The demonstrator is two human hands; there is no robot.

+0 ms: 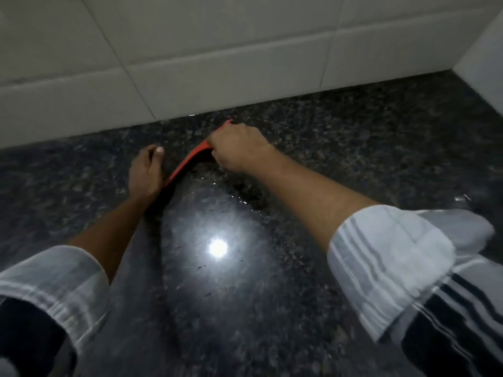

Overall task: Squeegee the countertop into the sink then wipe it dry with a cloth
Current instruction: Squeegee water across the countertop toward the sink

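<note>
A red squeegee [187, 163] with a dark blade lies slanted on the dark speckled granite countertop [353, 148], its far end near the wall. My right hand [239, 148] is closed around its upper part. My left hand [145, 170] rests flat on the counter beside the squeegee's lower end, fingers pointing to the wall; whether it touches the tool is unclear. A wet, shiny patch [217, 248] with a bright light reflection spreads in front of the blade. The sink and any cloth are out of view.
A white tiled wall [190, 50] runs along the back of the counter and meets a white side wall [484, 61] at the right corner. My rolled-up striped sleeves [394, 257] fill the lower corners.
</note>
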